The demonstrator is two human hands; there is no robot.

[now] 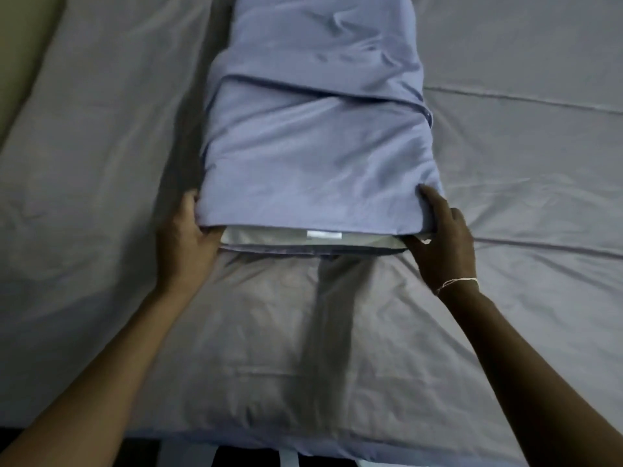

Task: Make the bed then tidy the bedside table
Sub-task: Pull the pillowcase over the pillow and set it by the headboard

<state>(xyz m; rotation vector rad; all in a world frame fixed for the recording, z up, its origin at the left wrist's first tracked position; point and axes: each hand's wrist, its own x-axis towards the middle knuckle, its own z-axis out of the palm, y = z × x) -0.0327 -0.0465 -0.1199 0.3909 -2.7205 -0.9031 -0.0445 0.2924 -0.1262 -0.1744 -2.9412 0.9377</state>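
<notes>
A pillow in a blue pillowcase lies lengthwise on the bed's grey sheet. At its near end the pillow's pale inner edge with a small white label shows under the open hem. My left hand grips the hem's left corner, thumb on top. My right hand grips the right corner, thumb pressed on the fabric; a thin string is tied round that wrist. A second pillow in a grey case lies nearer me, under my arms.
The grey sheet spreads flat to both sides, with creases on the right. A pale strip of wall or headboard shows at the far left. The bed's near edge and dark floor lie at the bottom.
</notes>
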